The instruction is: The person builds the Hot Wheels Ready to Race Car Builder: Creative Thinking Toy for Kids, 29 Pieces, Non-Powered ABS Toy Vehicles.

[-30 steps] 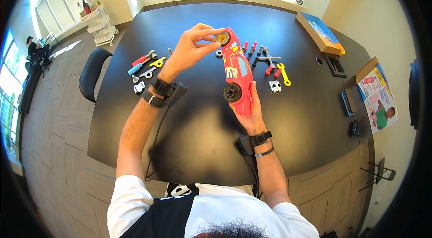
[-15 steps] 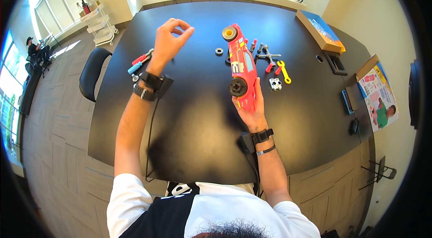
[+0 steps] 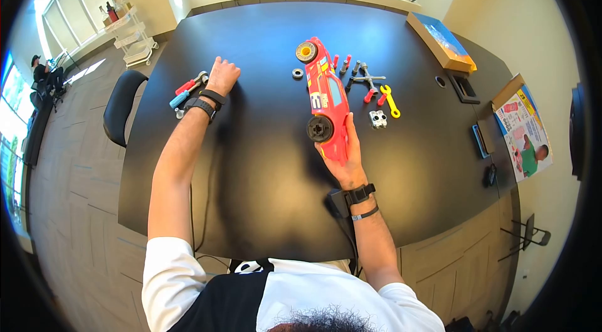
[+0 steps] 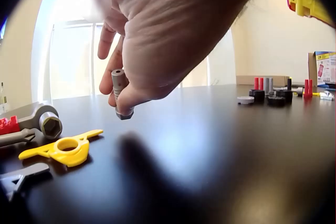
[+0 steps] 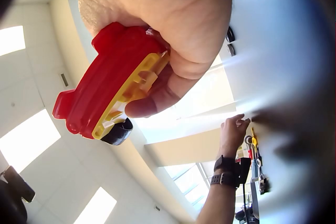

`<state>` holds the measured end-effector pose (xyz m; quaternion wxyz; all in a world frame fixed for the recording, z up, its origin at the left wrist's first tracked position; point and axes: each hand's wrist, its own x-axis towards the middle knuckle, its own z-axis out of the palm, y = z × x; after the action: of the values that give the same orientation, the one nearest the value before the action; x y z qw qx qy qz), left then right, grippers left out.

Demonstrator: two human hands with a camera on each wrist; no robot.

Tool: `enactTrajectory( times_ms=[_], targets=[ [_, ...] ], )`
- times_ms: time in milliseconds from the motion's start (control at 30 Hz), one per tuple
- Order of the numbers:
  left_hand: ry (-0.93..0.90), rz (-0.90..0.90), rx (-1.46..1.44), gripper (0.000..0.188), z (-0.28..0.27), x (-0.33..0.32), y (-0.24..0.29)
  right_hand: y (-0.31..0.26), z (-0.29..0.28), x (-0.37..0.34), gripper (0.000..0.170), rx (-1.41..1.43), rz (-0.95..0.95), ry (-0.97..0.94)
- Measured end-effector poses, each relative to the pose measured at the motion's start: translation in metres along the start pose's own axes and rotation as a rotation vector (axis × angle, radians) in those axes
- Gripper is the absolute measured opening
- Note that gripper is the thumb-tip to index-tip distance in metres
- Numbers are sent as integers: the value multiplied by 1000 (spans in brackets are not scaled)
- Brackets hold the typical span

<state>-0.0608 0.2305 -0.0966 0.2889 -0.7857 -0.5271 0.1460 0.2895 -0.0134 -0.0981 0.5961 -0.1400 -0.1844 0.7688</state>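
Note:
My right hand (image 3: 350, 163) holds a red toy car (image 3: 336, 103) by its near end, above the table. The car's far wheel (image 3: 306, 52) shows a yellow centre, its near wheel (image 3: 320, 129) a black one. In the right wrist view the fingers reach under the yellow underside (image 5: 131, 90). Over at the table's left, my left hand (image 3: 223, 77) is low and pinches a grey cylindrical piece (image 4: 119, 81) with a hole in its top and a hex-shaped lower end. A yellow toy part (image 4: 67, 149) with a ring in it lies close to that hand.
A blue-handled screwdriver (image 3: 179, 100) and a red-handled tool (image 3: 185, 87) lie left of the left hand. Beyond the car are a grey wheel part (image 3: 297, 73), a cross wrench (image 3: 367, 78), a yellow wrench (image 3: 390, 101) and a silver engine-like block (image 3: 377, 119). An open box (image 3: 442, 42) stands far right.
My left hand has left the car's far wheel, moved left and down to the table, and taken hold of the grey cylindrical piece. The right hand keeps holding the car, with little movement.

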Motion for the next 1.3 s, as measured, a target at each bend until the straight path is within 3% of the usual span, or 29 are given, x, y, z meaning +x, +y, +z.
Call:
enactTrajectory(
  times_ms=[67,133,167,233,267,333,367,433,467,533,700,767,1000,1067,1200,1300],
  targets=[
    [-19,4,10,9,-4,-1,-5,-1,3,-1,53,5,-1,38],
    [376,-77,-134,7,-6,-4,-9,-1,-3,0,53,-5,0,2],
    [372,-74,-132,7,-26,-11,-10,-2,-5,0,53,-21,2,-37],
    [517,-156,-668,15,-74,-20,-11,-1,-5,1,53,-15,1,-38],
    [517,-157,-666,15,-96,-25,-10,-1,-4,1,53,-16,0,-39],
    [605,-176,-1152,24,-134,-36,-6,0,-2,0,52,-13,-1,-23],
    [611,-179,-1151,24,-144,-39,-4,0,0,0,52,-12,-2,-6],
    [694,-149,-1661,23,-163,-46,0,0,2,0,52,-14,3,6],
    [701,-149,-1659,23,-179,-53,2,0,4,0,52,-13,5,24],
    [781,27,-1948,19,-204,-66,11,0,3,1,52,-16,9,11],
    [854,149,-1890,18,-216,-63,29,-1,0,0,53,-21,19,-15],
    [853,162,-1886,17,-218,-65,33,-2,-5,1,54,38,36,-135],
    [896,54,-1542,13,-229,-77,30,-1,-8,2,56,57,37,-166],
    [925,72,-1472,13,-230,-78,27,-2,2,0,54,-24,22,-27],
    [930,56,-1400,15,-231,-81,23,0,0,1,54,-34,13,-19],
    [923,58,-1368,16,-233,-81,24,-1,-6,3,58,41,24,-174]
  ],
)
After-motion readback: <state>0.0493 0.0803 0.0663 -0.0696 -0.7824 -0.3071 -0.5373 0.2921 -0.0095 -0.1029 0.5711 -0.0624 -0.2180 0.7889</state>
